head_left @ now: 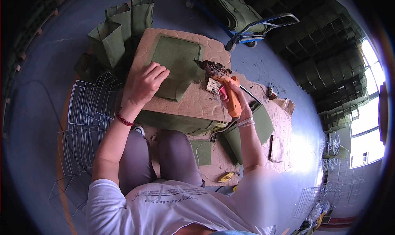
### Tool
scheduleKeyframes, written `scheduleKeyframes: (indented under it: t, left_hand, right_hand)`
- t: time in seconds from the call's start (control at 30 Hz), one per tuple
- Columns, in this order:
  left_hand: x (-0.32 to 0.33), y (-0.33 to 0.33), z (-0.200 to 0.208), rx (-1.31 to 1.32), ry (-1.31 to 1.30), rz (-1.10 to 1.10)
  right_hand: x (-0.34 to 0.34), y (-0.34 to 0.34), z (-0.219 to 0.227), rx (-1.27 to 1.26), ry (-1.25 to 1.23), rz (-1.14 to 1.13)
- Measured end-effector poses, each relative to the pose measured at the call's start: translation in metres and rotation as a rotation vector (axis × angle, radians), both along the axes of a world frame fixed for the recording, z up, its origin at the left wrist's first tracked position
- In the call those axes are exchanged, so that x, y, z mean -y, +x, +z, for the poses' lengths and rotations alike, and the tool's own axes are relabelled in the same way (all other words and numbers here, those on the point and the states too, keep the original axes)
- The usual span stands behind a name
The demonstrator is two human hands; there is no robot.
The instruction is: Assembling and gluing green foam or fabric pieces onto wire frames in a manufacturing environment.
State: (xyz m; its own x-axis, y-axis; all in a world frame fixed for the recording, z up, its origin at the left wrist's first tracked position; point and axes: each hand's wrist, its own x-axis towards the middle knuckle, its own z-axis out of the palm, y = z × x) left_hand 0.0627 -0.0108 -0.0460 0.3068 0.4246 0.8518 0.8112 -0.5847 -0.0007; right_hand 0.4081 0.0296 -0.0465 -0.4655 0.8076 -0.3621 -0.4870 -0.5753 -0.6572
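Observation:
In my right hand (236, 97) is an orange hot glue gun (233, 100), its front end crusted with dark residue and its tip pointing left. My fingers wrap round its handle, and a rod sticks out behind it. The tip is at the right edge of a green felt piece (177, 54), which lies on a board with an embossed tan cover (135, 76). Over the felt's left side, my left hand (150, 81) is closed in a pinch; what its fingers hold, if anything, is hidden. A small crusted block (213, 86) lies under the gun.
Green felt boxes (106, 39) stand at the far left, above wire frames (81, 103). A blue trolley (247, 35) carries folded green felt (230, 9). Stacked dark green boxes (317, 41) line the right. A rolled green sheet (255, 126) and a cord lie beside my right arm.

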Motion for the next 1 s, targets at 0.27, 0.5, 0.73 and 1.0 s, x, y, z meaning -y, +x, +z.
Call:
scheduleKeyframes:
  t: [0.27,0.5,0.73,1.0]
  left_hand:
    - [-0.002,0.001,0.0,0.039,-0.053,-0.019]
    - [0.006,0.011,0.009,0.038,-0.043,-0.071]
    - [0.004,0.011,0.006,-0.037,-0.039,-0.11]
    - [0.001,0.013,0.006,-0.011,-0.044,-0.134]
  right_hand:
    - [0.027,-0.001,0.006,0.102,0.024,-0.02]
    - [0.042,-0.004,0.016,0.153,0.014,-0.089]
    - [0.05,0.001,0.016,0.17,0.03,-0.08]
    - [0.054,0.006,0.016,0.165,0.086,-0.007]
